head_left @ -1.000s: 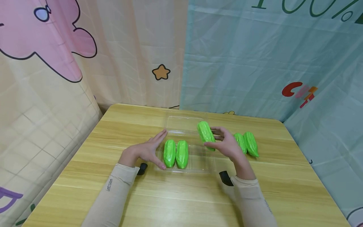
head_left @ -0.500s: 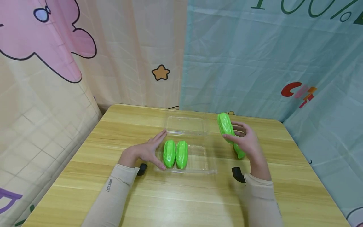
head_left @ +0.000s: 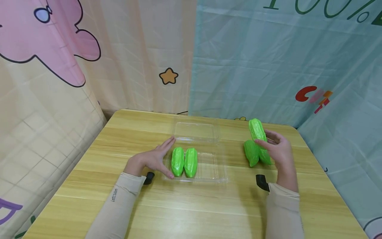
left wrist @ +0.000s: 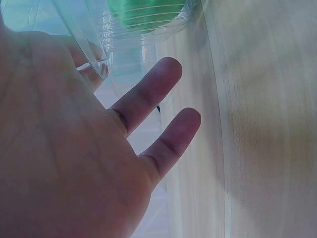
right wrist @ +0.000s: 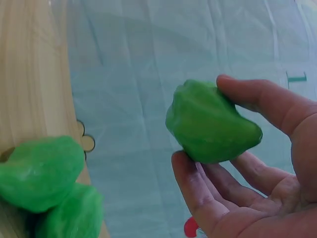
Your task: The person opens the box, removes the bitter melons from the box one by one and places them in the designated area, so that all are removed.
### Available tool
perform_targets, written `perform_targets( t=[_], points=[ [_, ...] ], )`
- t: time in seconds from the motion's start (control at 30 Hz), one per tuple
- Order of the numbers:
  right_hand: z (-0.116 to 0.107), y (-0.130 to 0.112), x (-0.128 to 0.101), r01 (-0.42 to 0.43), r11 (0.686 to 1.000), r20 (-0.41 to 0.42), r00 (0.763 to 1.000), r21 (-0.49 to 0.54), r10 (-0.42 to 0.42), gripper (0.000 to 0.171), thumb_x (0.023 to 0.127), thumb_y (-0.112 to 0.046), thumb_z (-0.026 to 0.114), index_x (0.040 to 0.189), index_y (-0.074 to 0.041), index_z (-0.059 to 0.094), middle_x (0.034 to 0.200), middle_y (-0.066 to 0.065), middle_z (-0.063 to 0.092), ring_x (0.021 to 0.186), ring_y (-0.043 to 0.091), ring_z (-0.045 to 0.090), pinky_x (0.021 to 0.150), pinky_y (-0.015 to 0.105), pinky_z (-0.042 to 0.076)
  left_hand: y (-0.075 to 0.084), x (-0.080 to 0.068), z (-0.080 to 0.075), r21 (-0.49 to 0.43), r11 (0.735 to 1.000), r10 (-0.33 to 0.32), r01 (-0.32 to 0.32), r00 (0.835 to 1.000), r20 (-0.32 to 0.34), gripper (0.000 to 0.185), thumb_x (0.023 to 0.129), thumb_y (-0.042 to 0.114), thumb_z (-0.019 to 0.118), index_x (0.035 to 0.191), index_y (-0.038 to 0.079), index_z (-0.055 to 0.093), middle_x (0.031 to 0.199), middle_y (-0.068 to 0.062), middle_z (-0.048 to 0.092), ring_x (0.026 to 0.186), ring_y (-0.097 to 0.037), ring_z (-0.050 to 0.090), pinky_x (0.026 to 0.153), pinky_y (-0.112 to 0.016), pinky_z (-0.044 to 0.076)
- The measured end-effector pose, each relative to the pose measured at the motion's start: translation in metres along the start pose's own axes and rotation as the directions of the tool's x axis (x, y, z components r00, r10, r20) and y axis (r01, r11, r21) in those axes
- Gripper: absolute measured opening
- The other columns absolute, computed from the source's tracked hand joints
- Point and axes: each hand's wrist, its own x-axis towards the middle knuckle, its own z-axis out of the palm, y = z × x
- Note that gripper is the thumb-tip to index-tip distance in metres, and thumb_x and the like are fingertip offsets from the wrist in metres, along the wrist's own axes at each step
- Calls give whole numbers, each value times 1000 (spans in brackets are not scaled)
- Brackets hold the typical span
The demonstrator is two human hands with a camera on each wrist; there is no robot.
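Observation:
My right hand [head_left: 279, 151] holds a green bitter melon [head_left: 257, 128] between thumb and fingers, raised at the right of the table. Below it lie two more bitter melons, a left one [head_left: 251, 153] and a right one [head_left: 264, 157] partly covered by the held one. In the right wrist view the held bitter melon [right wrist: 210, 121] hangs clear of the other two. My left hand [head_left: 152, 161] spreads its straight fingers and thumb along the left side of a clear plastic box [head_left: 212, 166], touching it. Two bitter melons [head_left: 184, 162] lie side by side in the box's left half.
The box's clear lid [head_left: 195, 131] lies folded back behind it. Under everything is a wooden table [head_left: 185, 205], its back edge close to printed curtains [head_left: 253, 59].
My right hand has carried the bitter melon rightward, from over the box's right part to above the two loose bitter melons. My left hand stays at the box.

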Motion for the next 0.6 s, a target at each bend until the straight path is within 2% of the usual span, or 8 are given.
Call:
perform_targets(
  t=[0.13,0.33,0.6],
  points=[
    [-8,8,5,-49,999,-65,997,-3,48,76,92,-32,75,155,-8,40,155,15,41,138,30,42,102,29,46,-1,0,1,-3,1000,7,-7,1000,-5,147,66,51,92,160,12,-14,167,-10,-19,149,-43,-10,114,-69,2],
    [-18,24,13,-114,993,-124,985,41,118,73,96,-26,70,158,-9,34,159,16,35,143,32,35,113,43,36,0,0,1,-4,1000,15,-15,1000,-7,145,68,46,93,160,12,-15,166,-11,-18,149,-43,-10,113,-69,2],
    [-29,46,19,-178,983,-165,971,-35,170,71,99,-22,63,158,-3,27,161,20,28,145,38,28,116,48,30,0,0,1,0,1000,15,-15,1000,-4,145,69,47,92,160,12,-14,166,-10,-19,149,-40,-11,114,-68,1]
  ],
)
